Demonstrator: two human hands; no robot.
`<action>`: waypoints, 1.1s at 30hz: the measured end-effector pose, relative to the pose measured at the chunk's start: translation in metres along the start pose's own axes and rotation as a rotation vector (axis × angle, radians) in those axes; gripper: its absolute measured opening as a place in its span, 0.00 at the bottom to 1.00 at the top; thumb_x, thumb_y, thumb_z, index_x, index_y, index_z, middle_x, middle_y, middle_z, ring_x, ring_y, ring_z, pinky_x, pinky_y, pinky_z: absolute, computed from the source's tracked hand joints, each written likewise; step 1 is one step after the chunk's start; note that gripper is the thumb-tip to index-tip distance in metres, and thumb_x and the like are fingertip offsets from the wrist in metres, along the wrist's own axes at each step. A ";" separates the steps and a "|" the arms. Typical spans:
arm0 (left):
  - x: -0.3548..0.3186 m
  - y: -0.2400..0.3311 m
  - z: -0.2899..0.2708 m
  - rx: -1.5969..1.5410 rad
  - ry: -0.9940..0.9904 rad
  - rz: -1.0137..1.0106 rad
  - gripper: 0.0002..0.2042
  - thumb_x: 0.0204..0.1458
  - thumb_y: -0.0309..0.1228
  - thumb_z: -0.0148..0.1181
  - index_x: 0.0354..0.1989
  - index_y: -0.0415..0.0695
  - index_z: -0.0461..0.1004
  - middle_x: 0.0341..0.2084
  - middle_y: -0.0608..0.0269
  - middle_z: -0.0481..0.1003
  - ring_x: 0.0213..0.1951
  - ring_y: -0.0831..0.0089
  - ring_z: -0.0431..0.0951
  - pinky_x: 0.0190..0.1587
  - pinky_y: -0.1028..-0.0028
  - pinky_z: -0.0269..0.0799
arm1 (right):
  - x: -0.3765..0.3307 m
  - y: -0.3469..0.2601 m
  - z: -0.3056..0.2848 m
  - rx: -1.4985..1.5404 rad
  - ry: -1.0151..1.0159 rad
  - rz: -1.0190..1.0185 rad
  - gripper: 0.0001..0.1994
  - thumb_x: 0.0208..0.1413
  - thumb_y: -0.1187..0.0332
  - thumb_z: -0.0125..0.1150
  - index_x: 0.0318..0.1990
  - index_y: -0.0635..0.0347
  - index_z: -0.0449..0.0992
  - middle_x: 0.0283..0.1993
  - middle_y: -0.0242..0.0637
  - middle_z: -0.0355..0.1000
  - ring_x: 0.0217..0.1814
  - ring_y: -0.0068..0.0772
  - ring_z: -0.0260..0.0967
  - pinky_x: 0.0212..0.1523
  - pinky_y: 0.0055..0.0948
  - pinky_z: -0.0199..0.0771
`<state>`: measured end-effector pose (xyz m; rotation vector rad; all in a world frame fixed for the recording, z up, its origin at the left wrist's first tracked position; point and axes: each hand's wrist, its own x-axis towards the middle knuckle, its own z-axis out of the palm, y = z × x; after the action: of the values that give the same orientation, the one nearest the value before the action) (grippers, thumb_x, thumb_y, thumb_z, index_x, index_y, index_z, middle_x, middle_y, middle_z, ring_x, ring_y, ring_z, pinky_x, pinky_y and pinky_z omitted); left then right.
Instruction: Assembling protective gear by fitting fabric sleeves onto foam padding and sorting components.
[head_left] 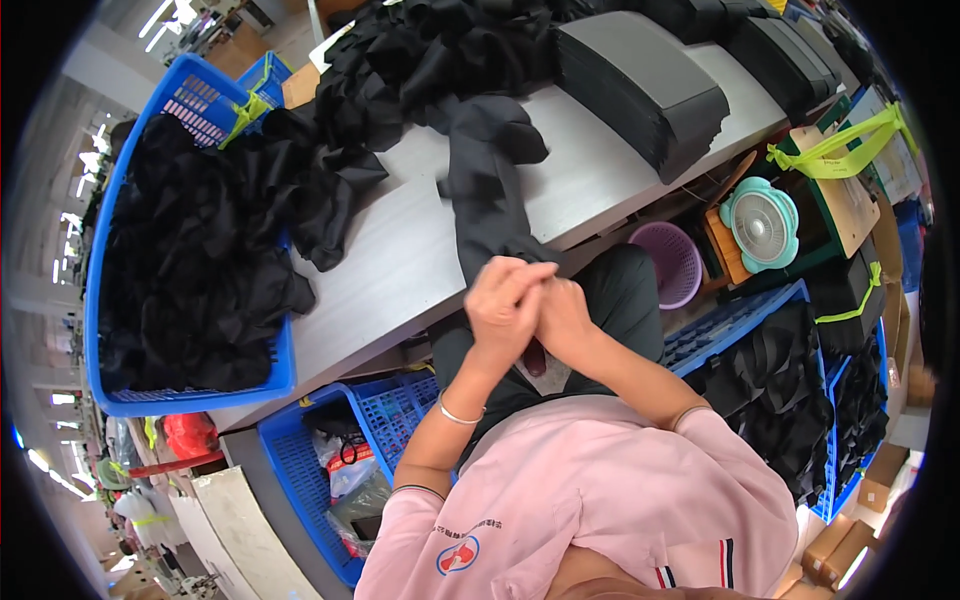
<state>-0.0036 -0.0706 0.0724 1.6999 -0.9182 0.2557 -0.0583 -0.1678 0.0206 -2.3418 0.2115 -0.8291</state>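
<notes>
A long strip of black fabric [485,190] runs over the near edge of the table to my hands, and its far end is bunched up on the tabletop. My left hand [500,305] closes on the near end of this strip, its fingers bent and crossing toward my right hand. Pressed against it, my right hand [563,318] is closed at the same end. The bit of cloth between my fingers is mostly hidden.
The grey table [400,240] carries a heap of black fabric [420,55] and a neat stack of dark pieces [640,80]. At the left a blue basket [190,400] overflows with black cloth. A purple bin [665,265] and a teal fan [760,222] stand at the right.
</notes>
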 end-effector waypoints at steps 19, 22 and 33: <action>-0.026 0.004 0.011 0.023 0.120 -0.207 0.39 0.44 0.22 0.64 0.69 0.41 0.56 0.69 0.49 0.53 0.68 0.55 0.56 0.62 0.61 0.60 | 0.015 0.010 -0.059 1.299 0.015 0.787 0.15 0.65 0.70 0.54 0.56 0.65 0.72 0.48 0.33 0.76 0.45 0.19 0.74 0.45 0.20 0.75; -0.020 0.007 0.028 0.177 0.149 -0.129 0.38 0.44 0.19 0.62 0.69 0.44 0.58 0.67 0.50 0.56 0.64 0.56 0.61 0.59 0.63 0.64 | 0.009 0.008 -0.059 1.359 0.007 0.785 0.14 0.66 0.69 0.53 0.55 0.64 0.72 0.48 0.33 0.76 0.44 0.19 0.75 0.43 0.19 0.77; -0.022 0.014 0.044 0.038 0.101 -0.068 0.39 0.36 0.06 0.44 0.62 0.45 0.72 0.48 0.55 0.69 0.45 0.63 0.73 0.51 0.75 0.68 | 0.005 0.029 -0.026 1.765 0.206 0.805 0.18 0.61 0.67 0.61 0.57 0.63 0.71 0.53 0.39 0.74 0.51 0.29 0.75 0.51 0.30 0.80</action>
<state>-0.0401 -0.1012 0.0546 1.7337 -0.7842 0.3129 -0.0684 -0.2055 0.0211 -0.4190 0.2873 -0.4192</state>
